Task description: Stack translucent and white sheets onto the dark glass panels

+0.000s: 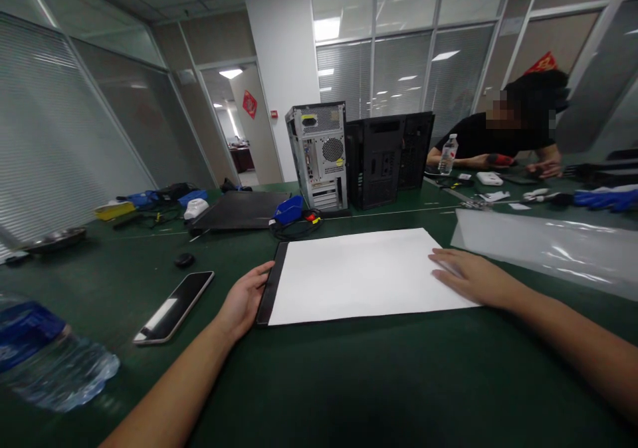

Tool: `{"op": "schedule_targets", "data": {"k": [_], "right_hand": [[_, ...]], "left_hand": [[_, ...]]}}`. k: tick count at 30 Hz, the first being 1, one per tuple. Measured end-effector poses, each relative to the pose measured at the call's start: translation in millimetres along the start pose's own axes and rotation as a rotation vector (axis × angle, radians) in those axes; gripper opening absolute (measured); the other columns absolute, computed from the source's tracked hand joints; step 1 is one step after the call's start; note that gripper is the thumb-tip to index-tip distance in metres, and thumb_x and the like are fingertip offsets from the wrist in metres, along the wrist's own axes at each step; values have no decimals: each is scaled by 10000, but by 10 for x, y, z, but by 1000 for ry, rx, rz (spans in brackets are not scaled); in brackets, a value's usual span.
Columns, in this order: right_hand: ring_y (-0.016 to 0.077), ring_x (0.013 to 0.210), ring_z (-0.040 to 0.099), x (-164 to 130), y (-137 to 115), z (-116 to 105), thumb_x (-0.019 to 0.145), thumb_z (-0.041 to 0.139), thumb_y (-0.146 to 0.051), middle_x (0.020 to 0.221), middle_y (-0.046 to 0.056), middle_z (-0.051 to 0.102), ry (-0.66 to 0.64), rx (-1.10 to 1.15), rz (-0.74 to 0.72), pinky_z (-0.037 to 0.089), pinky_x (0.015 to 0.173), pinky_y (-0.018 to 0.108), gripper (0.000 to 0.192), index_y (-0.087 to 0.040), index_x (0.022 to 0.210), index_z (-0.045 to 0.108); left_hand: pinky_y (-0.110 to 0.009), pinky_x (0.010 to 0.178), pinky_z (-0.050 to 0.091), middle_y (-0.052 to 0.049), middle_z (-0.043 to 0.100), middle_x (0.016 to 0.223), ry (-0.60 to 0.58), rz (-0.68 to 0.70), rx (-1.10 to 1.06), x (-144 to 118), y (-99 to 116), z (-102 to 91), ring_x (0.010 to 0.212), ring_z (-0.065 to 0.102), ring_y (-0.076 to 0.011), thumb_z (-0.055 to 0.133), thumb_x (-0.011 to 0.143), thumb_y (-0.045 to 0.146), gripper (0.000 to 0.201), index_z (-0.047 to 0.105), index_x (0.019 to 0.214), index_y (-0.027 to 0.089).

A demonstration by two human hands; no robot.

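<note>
A blue bin point(290, 210) sits by the computer tower point(319, 157) (contents hidden). The left hand point(242, 302) curls its fingers on the black panel's point(269, 288) left edge; the right hand point(471, 277) lies flat, fingers spread, on the white sheet point(356, 275) covering it. Bare green tabletop point(349, 381) lies nearer; a phone point(174, 306) sits left.

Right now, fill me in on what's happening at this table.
A person has both hands on a white sheet lying over a flat black panel on the green table. The left hand grips the panel's left edge; the right hand rests flat on the sheet's right side. A phone lies to the left. Another person works across the table.
</note>
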State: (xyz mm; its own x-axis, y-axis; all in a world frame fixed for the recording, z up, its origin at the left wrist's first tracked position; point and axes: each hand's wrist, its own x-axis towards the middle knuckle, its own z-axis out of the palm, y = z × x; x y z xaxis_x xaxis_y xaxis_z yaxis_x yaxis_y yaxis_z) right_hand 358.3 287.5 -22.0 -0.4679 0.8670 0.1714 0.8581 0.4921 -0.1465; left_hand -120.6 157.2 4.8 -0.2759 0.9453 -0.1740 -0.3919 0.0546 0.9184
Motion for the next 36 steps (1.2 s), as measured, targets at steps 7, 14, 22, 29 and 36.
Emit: {"op": "schedule_targets", "data": {"k": [7,14,22,29,36], "right_hand": [[301,1406,273,-33,-188,63,887,300,-701,1541,32,286,-61,-69,-24,308,1116,523,722,-300,1485,353],[347,1418,207,-48,-373,202,845,322,-752,1564,70,189,-49,-121,0,268,1126,555,824,-284,1521,265],[271,1431,219,31,-175,75,924,245,-650,1551,-4,269,-54,2,-25,222,1154,528,654,-344,1500,298],[380,1247,443,5,704,-39,870,321,-668,1393,231,443,112,-252,426,385,983,537,780,-116,1406,446],[389,992,595,-60,899,3,887,299,-610,1152,238,612,68,-240,574,452,759,517,652,-169,1291,558]], "left_hand": [[-312,702,571,-136,668,1184,-8,25,139,5,-37,-25,859,703,-220,584,685,-37,596,568,1248,159],[-216,591,522,-98,642,1263,23,43,229,4,-49,-9,807,689,-162,550,608,-93,640,641,1177,185],[-258,610,543,-98,611,1302,-23,26,243,43,-67,-63,829,695,-193,476,539,-112,755,599,1217,195],[-241,582,526,-103,608,1309,-20,46,284,31,-70,-52,787,689,-173,496,566,-90,711,608,1213,182],[-273,672,550,-105,619,1296,-43,55,238,48,-82,-63,964,681,-228,475,526,-88,737,619,1195,185]]}}
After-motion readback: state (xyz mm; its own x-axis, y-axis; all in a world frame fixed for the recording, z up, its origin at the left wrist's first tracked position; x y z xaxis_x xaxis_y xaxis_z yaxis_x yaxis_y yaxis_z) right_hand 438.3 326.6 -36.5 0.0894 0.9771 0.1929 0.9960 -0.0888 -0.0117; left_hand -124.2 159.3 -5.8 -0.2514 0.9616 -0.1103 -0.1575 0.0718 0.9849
